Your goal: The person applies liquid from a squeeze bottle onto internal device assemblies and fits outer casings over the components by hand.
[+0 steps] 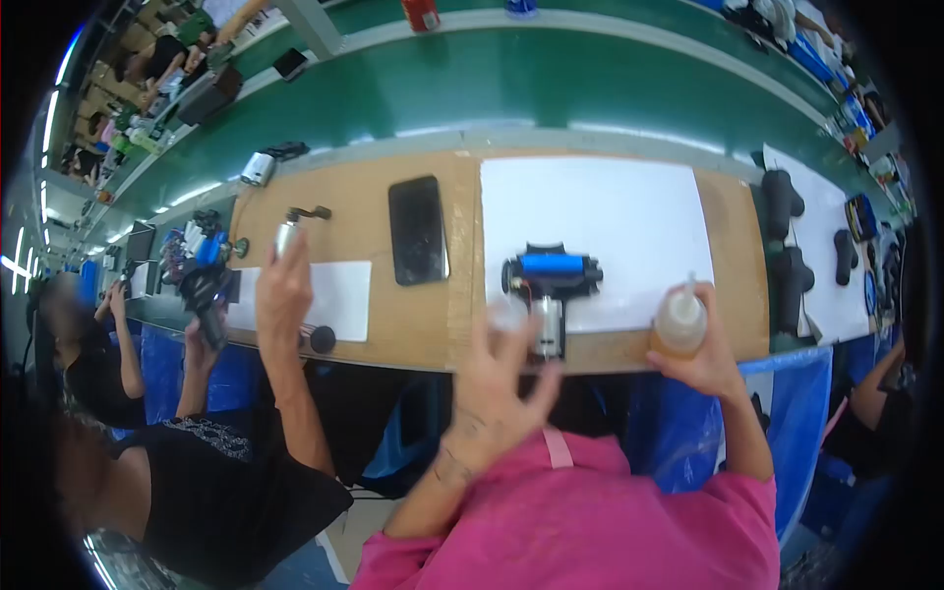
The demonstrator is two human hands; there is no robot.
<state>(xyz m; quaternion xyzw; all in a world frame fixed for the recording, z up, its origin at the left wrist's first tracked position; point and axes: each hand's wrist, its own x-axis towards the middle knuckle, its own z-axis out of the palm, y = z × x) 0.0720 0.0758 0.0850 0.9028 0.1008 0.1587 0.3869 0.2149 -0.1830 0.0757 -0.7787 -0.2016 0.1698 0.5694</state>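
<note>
My left hand (501,383) is near the front edge of the bench, its fingers around a small clear, whitish round piece (507,314) that is blurred. Just beyond it, on a white sheet (600,206), lies a device with a blue cylinder (553,264) across its black body and a silver motor (548,329) pointing toward me. To the right, my right hand (703,359) is wrapped round a translucent squeeze bottle (680,323) with amber liquid and an upright nozzle. The bottle is apart from the device.
A black phone (417,230) lies on the cardboard (462,216). At left, a co-worker in black (226,492) holds a silver part (286,238) and a black device (205,295). Black curved housings (783,205) stand at right. A red can (421,14) is on the shelf.
</note>
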